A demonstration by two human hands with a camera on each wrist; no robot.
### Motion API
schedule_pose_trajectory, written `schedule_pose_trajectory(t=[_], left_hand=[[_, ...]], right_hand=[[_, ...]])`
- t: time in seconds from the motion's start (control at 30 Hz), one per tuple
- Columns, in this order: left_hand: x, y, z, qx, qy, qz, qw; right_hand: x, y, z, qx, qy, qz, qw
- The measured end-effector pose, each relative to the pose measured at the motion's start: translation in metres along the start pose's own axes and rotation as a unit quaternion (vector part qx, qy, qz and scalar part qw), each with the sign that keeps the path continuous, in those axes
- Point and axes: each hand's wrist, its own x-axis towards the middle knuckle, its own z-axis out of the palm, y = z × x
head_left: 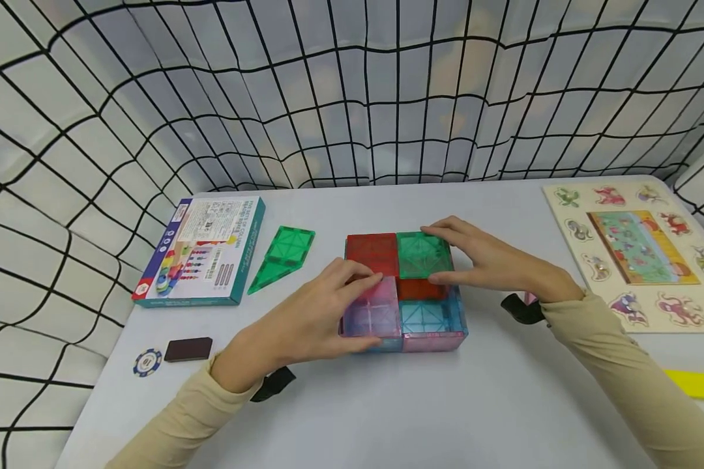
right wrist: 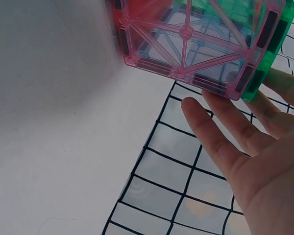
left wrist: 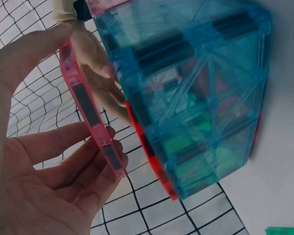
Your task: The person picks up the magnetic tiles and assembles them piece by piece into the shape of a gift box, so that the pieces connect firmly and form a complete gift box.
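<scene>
pink tile [head_left: 382,312] pinched by your left fingers [head_left: 359,288], green tile [head_left: 421,255] by your right fingers [head_left: 446,278]; white table [head_left: 358,417] below, black netting [head_left: 397,47] far side.

Tile structure [head_left: 410,290] mid-table [head_left: 416,417]

Clock read from structure. Left hand [head_left: 328,309] at nine, right hand [head_left: 487,259] at two. Loose tiles [head_left: 287,250] between nine and ten; box [head_left: 202,253] farther out, same bearing. Block [head_left: 188,350] between eight and nine, chip [head_left: 147,363] just beyond it. Puzzle board [head_left: 645,247] between two and three; strip [head_left: 699,384] between three and four. Net [head_left: 397,98] behind table at twelve.
</scene>
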Motion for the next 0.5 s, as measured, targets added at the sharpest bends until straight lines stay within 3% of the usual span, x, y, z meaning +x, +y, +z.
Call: schedule_pose_trajectory(t=[0.27,0.5], left_hand=[[0.0026,-0.0023,0.0070,0.007,-0.014,0.006,0.9999],[0.0056,-0.0062,0.0052,0.024,-0.050,0.002,0.9985]], right_hand=[[-0.0002,0.0008,0.0007,0.006,-0.001,0.003,1.000],[-0.0006,0.0012,-0.0003,0.010,-0.004,0.003,1.000]])
